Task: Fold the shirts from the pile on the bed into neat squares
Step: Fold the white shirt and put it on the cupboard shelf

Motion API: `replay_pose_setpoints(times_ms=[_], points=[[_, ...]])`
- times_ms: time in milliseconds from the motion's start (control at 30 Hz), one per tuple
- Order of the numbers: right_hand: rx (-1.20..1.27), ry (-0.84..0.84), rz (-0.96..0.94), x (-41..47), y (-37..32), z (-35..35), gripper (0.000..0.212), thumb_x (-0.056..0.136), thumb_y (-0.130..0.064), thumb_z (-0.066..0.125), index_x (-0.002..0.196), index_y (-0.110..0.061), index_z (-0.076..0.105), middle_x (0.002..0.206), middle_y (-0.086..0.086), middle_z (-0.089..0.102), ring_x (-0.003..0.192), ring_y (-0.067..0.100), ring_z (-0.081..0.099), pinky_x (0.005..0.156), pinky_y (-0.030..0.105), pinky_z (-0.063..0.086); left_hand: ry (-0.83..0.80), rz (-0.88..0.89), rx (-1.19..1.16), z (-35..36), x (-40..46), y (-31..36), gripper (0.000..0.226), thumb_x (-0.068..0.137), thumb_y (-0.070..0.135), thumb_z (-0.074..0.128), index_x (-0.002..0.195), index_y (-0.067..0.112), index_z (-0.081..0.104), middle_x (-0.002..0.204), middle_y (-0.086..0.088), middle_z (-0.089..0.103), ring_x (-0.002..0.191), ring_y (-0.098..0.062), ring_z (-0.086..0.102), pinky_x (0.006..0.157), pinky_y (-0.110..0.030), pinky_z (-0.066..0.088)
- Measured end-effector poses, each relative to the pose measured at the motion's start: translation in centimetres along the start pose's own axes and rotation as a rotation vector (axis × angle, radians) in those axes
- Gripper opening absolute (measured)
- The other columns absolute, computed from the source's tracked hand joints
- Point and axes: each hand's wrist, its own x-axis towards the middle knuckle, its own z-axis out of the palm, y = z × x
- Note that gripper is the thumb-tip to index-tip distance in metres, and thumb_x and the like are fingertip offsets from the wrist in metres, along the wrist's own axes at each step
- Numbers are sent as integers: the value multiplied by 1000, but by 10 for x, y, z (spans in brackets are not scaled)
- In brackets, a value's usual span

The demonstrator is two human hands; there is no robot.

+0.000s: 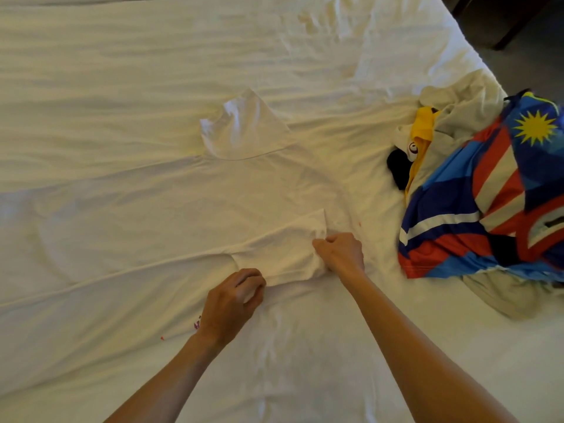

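Note:
A white T-shirt (183, 209) lies spread flat on the white bed sheet (122, 56), its far sleeve (244, 129) pointing away from me. The near sleeve (280, 248) is folded over onto the shirt's body. My left hand (235, 297) pinches the sleeve's near edge with curled fingers. Fingers curled into the cloth, my right hand (341, 253) grips the sleeve's right end. The pile of shirts (488, 190) sits at the right, with a blue, red and white patterned jersey on top.
Under the jersey lie a grey-white garment (457, 117), a yellow piece (422, 126) and a black piece (398, 169). The bed's right edge (476, 47) runs diagonally at upper right, with dark floor and furniture beyond it.

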Motion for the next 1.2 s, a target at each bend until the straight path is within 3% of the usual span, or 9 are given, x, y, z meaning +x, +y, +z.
replay_pose_setpoints(times_ms=[133,300,433,667,833,900,1000,1100,1200], points=[[370,-19,131,-15,26,8,23,84,-15,61,62,-14,58,64,5,54,68,20,48,64,31,40,46,-91,-34,-2,1,-5,16,91,24,61,92,14,73,99,4,70,83,-12,67,68,-25,53],[338,42,-18,-15,32,5,11,92,-21,62,87,-15,70,80,-7,66,72,6,55,64,22,42,9,28,-26,2,0,-1,11,90,24,64,88,17,73,96,6,70,83,-13,67,63,-28,55],[179,94,-188,-5,27,-9,14,97,-22,59,92,-14,70,81,-4,66,70,2,54,62,19,40,40,79,23,1,3,3,3,88,19,72,87,17,74,93,6,70,80,-14,64,60,-27,53],[155,-32,-147,4,41,-15,20,87,-19,73,106,-20,66,92,-6,69,89,13,67,87,35,57,-108,84,144,8,-3,-2,12,88,27,60,85,23,71,91,10,66,80,-13,60,61,-17,37],[235,133,-277,-5,40,-11,24,93,-6,64,114,-18,63,95,-8,66,91,8,64,82,18,54,-141,165,100,12,2,-4,15,90,25,60,81,21,71,83,7,64,76,-16,53,59,-27,47],[161,257,-399,-14,41,1,32,95,-8,61,125,-17,58,112,-6,63,101,8,59,90,22,51,-149,178,67,11,2,-7,13,89,27,64,82,20,72,85,5,64,77,-18,54,62,-32,49],[-117,429,-780,-23,43,24,34,94,-6,58,127,-11,58,129,4,58,121,19,49,104,30,39,-14,32,21,8,7,-3,14,90,28,68,88,15,73,92,1,67,83,-22,61,72,-35,50],[-224,277,-1017,-20,40,50,34,100,-11,42,129,-8,61,138,9,58,134,23,47,111,37,37,40,-91,32,10,13,-1,13,94,20,62,97,10,71,102,-4,64,91,-26,61,80,-39,51],[-504,30,-1038,-6,45,71,50,105,-30,29,151,-14,39,161,4,30,151,19,20,119,49,20,-19,-157,25,17,13,-10,20,95,22,56,106,10,68,114,-8,60,101,-28,59,85,-43,51]])
